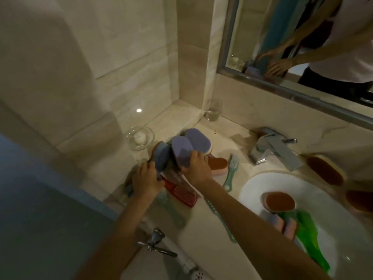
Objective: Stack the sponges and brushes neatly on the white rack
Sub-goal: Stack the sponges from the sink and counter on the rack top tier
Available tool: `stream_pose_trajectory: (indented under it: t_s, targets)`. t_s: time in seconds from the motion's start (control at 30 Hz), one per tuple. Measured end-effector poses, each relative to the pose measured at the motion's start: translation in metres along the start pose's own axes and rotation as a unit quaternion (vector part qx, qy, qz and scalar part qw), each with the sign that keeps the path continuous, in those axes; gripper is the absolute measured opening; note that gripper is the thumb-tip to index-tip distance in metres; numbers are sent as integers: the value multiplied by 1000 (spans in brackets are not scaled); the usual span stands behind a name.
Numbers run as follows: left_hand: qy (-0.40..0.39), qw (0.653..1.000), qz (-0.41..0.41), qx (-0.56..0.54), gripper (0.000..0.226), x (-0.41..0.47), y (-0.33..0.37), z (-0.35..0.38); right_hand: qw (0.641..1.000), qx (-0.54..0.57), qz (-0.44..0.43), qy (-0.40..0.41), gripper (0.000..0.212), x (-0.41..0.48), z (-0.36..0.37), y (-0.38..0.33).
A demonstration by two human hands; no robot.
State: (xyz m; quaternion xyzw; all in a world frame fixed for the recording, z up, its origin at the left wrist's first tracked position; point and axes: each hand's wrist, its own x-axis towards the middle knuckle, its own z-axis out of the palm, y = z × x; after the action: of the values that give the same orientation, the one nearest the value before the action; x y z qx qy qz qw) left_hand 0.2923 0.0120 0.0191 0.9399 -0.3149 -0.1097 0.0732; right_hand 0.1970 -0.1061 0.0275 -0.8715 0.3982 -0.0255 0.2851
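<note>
Left of the tap (270,148), three purple sponges stand on edge side by side, with their long axes tilting up toward the wall corner. The left hand (146,178) grips the left sponge (161,158). The right hand (196,168) curls its fingers round the lower end of the middle sponge (181,152). The far sponge (198,140) stands free. The white rack (185,179) beneath them is mostly hidden.

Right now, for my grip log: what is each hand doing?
Left hand: grips the left sponge.
Right hand: grips the middle sponge.
</note>
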Motion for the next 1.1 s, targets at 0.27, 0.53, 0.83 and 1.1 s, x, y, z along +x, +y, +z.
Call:
stream_pose_trajectory:
  t_s: [0.27, 0.53, 0.83, 1.1]
  targets:
    - [-27, 995, 12, 98, 42, 6, -21, 8, 998, -7, 61, 8, 63, 25, 22, -5]
    - [61, 997, -11, -42, 60, -3, 2, -14, 990, 110, -12, 91, 58, 18, 2, -3]
    - [128, 938, 49, -317, 51, -5, 97, -62, 925, 310, 31, 216, 34, -11, -113, 40]
    - [62, 853, 259, -448, 49, -53, 262, -96, 860, 352, 31, 369, 61, -107, -233, 121]
